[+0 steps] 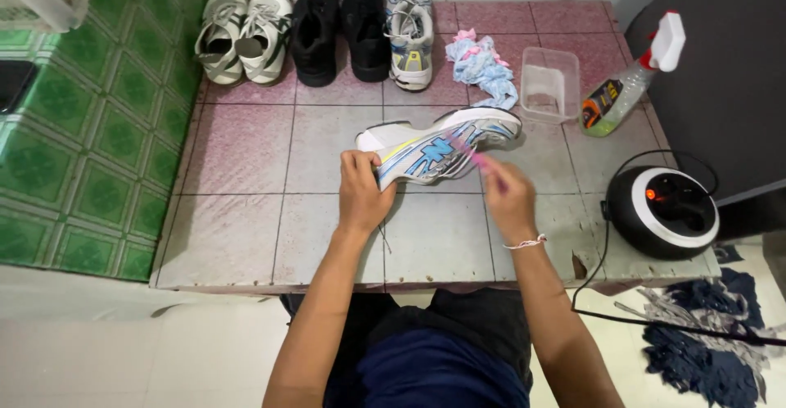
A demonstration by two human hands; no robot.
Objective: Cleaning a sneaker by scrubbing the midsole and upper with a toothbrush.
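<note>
Sneaker (438,148) in grip: white w/ blue, yellow & grey accents; brush (483,162) at its side is pink. Beyond it, rag (483,66) is lt blue/pink, black shoe pair (341,31); tabletop (237,211) pink-grey speckled tile.

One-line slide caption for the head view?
Left hand steadies a white-and-blue sneaker on a tiled table while the right hand applies a pink brush.
</note>
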